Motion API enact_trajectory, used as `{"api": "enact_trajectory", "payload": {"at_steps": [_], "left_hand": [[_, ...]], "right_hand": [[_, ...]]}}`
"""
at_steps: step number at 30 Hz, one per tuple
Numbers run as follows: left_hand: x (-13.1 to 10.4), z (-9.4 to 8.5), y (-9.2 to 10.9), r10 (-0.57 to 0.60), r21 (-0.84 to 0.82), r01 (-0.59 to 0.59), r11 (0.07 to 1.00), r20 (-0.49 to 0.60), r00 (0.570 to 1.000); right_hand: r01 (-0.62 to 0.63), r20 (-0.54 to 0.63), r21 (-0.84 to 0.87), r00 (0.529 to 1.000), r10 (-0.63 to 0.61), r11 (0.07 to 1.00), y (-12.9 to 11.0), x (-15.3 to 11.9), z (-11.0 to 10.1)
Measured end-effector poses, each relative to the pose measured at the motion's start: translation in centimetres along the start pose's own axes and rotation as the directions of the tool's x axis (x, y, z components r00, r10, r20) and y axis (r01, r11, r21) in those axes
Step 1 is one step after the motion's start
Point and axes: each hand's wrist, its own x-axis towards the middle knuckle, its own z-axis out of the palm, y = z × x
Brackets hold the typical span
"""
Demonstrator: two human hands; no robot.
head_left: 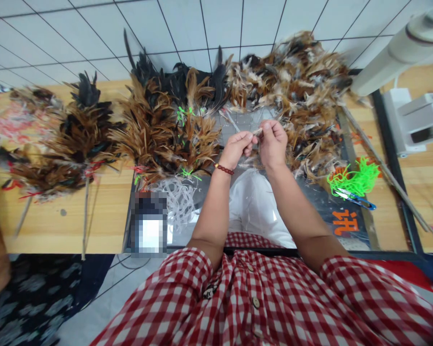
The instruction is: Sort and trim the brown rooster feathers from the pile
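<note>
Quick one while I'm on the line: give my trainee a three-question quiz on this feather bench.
1. True or false: the left hand and right hand meet over the loose feather pile.
2. What lies beside the neon green cord? A) blue-handled scissors B) a hammer C) a cup
3. Fill in: the left wrist wears a ____ of dark red beads.

Key:
1. False; they meet nearer the person, pinching a small feather between the fingertips.
2. A
3. bracelet
</note>
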Motion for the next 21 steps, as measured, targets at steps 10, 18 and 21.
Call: {"api": "enact_trajectory", "payload": {"at_steps": [10, 18, 21], "left_hand": [[2.0, -2.5, -1.7, 0.189, -0.149, -0.216, 0.965, -0.177, 0.966], [2.5, -2.0, -2.3, 0.285, -0.031, -0.288, 0.957, -0.070, 0.956], [2.1, -1.4, -2.2, 0.222, -0.029, -0.223, 0.974, -0.043, 0.974]], "right_hand": [[0.113, -0.038, 0.142, 0.993, -0.109, 0.983, -3.3, 2.1, -3.2], [0.188, 0.168, -0.183, 0.973, -0.158, 0.965, -4.3, 0.3, -1.2], [0.220, 0.133, -0.197, 0.971, -0.196, 0.955, -4.1, 0.1, -1.3]]}}
